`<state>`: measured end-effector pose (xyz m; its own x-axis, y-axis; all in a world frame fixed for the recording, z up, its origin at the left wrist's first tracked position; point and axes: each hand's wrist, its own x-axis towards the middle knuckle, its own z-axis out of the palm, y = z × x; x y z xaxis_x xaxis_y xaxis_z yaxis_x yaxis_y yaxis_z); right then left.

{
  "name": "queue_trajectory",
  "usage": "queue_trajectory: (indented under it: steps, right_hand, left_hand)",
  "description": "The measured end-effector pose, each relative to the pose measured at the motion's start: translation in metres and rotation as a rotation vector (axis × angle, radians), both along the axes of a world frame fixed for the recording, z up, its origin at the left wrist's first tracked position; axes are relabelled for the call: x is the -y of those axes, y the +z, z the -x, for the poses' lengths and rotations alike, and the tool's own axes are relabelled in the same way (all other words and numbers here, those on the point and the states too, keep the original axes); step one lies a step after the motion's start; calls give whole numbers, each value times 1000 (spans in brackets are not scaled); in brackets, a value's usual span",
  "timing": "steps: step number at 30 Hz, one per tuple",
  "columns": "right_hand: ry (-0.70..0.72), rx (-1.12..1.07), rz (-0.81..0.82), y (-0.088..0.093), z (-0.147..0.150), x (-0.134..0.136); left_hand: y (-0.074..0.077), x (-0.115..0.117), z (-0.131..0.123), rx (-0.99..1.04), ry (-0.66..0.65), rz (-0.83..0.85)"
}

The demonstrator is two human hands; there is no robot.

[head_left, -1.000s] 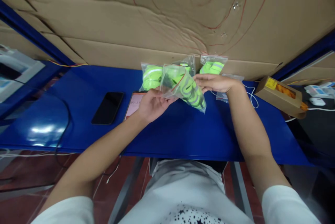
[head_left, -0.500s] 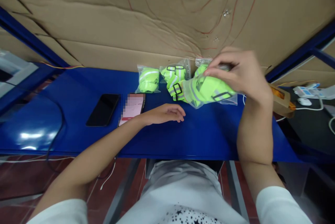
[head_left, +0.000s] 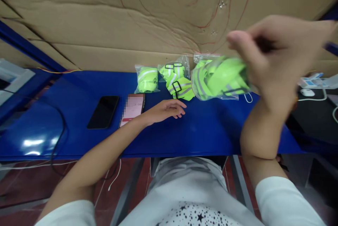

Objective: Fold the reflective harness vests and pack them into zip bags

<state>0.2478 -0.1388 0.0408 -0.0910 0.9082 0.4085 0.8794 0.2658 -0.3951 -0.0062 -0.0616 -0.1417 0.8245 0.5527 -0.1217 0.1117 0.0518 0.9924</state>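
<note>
My right hand (head_left: 274, 53), blurred by motion, is raised at the right with its fingers closed on the end of a clear bag holding a neon-yellow reflective vest (head_left: 221, 78). The grip itself is partly hidden behind the hand. Silver stripes and a black buckle show on the vest. My left hand (head_left: 169, 109) rests on the blue table, loosely curled with fingers apart and nothing in it. Just beyond it lie folded neon straps with a black buckle (head_left: 181, 87), partly in a bag, and another bagged neon vest (head_left: 148, 79).
A black phone (head_left: 103, 112) and a second phone with a lit screen (head_left: 133, 108) lie left of my left forearm on the blue table (head_left: 76, 95). Cardboard (head_left: 105, 25) with red curved lines stands behind. White cables and a small white device (head_left: 307, 92) are at the right.
My right hand has moved up and to the right, nearer the camera, pulling at the bagged vest. My left hand has stayed put. The view has shifted slightly.
</note>
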Motion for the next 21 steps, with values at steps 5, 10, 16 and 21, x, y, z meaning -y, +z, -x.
queue_trajectory:
  steps: [5,10,16,21]
  right_hand:
    - [-3,181,-303,-18,-2,-37]
    - [-62,7,-594,-11,-2,-18]
    - [5,-117,-471,-17,20,-20]
    - [143,-209,-467,-29,36,-28]
  left_hand:
    - [-5,-3,-1,-32,-4,-31]
    - [-9,-5,0,-28,-10,-8]
    - [-6,2,-2,89,54,174]
    - [-2,6,-2,237,80,289]
